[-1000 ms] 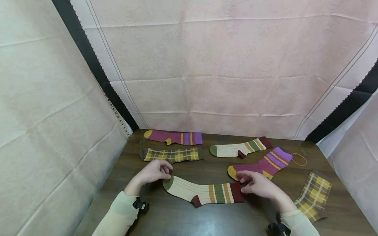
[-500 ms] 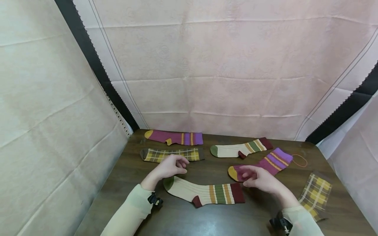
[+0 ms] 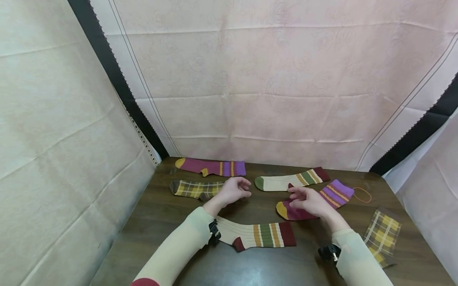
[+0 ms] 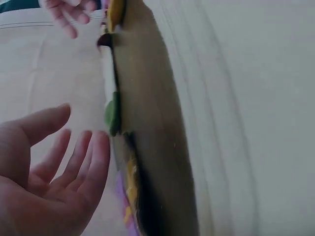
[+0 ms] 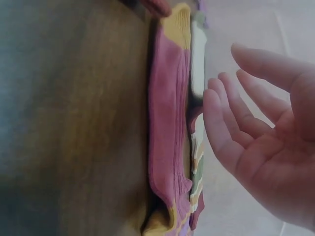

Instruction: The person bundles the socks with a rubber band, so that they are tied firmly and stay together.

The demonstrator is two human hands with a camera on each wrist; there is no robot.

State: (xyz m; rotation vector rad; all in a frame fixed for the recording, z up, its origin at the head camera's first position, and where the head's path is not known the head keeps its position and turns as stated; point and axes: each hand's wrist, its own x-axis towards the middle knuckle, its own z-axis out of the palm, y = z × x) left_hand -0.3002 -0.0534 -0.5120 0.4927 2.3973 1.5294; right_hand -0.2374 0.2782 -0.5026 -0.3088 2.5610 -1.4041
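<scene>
A dark brown wooden counter (image 3: 279,270), with visible grain and rounded far corners, stands among hanging pale cloths. The back cloth (image 3: 264,79) is pinkish cream, crossed by level fold creases, with paired thin lines slanting down near its sides. Black jagged-edged strips, one left (image 3: 112,75) and one right (image 3: 411,138), separate it from a creased left cloth (image 3: 53,159) and a right cloth (image 3: 438,174). Light leaves a whitish sheen (image 3: 252,275) on the counter's near part.

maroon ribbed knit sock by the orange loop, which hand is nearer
Right. The right hand hovers over the maroon sock, not touching; the left hand is off beyond its yellow toe.
</scene>
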